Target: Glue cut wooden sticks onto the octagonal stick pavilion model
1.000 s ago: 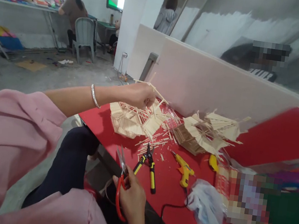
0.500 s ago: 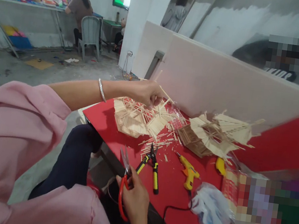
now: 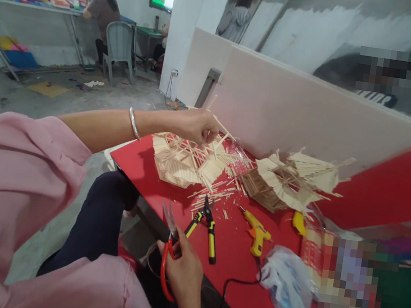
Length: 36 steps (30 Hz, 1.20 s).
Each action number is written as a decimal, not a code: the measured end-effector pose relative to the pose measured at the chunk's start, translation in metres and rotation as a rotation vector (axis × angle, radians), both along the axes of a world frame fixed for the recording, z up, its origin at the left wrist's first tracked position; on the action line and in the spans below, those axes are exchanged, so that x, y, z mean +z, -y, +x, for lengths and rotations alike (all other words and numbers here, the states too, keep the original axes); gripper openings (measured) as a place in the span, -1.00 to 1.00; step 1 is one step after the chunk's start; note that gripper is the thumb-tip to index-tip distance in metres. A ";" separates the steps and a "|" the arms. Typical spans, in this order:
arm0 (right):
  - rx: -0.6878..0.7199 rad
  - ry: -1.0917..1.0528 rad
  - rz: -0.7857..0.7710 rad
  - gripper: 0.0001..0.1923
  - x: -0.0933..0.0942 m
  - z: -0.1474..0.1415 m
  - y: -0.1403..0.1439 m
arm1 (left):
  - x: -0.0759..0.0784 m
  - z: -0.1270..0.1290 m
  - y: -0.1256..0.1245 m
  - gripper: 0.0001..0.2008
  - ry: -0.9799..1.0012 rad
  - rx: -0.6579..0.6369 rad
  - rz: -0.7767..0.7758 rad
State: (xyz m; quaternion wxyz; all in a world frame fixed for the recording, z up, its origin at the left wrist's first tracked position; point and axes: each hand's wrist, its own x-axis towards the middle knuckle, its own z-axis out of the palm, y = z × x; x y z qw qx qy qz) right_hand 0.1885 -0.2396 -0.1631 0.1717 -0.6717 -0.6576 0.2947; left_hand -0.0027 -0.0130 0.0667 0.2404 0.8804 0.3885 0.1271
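My left hand (image 3: 194,126) reaches out over the red table (image 3: 229,259) and pinches thin wooden sticks (image 3: 221,125) above a flat stick structure (image 3: 185,160). A silver bangle sits on that wrist. My right hand (image 3: 181,272) rests near the table's front edge and grips red-handled scissors (image 3: 166,250), blades pointing up and away. A second stick model (image 3: 289,180) lies to the right of the first. Loose cut sticks (image 3: 215,196) are scattered between them.
Yellow-handled pliers (image 3: 207,226) and a yellow glue gun (image 3: 256,230) with a black cord lie on the table. A clear plastic bag (image 3: 286,286) is at the right. A white partition (image 3: 303,111) backs the table. Other people sit at far benches.
My left hand stays on the sticks, shifting only slightly. The right hand keeps the scissors in place. The view has swung a little.
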 end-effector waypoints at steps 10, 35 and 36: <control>0.119 0.325 0.223 -0.45 0.003 -0.019 0.001 | 0.001 0.002 0.001 -0.87 -0.015 -0.008 0.005; 0.207 0.215 0.923 -0.79 0.085 -0.006 -0.095 | 0.003 0.002 -0.002 -0.83 -0.160 -0.014 0.116; 0.077 0.207 1.076 -0.80 0.099 -0.004 -0.104 | 0.003 0.003 -0.001 -0.83 -0.160 -0.012 0.112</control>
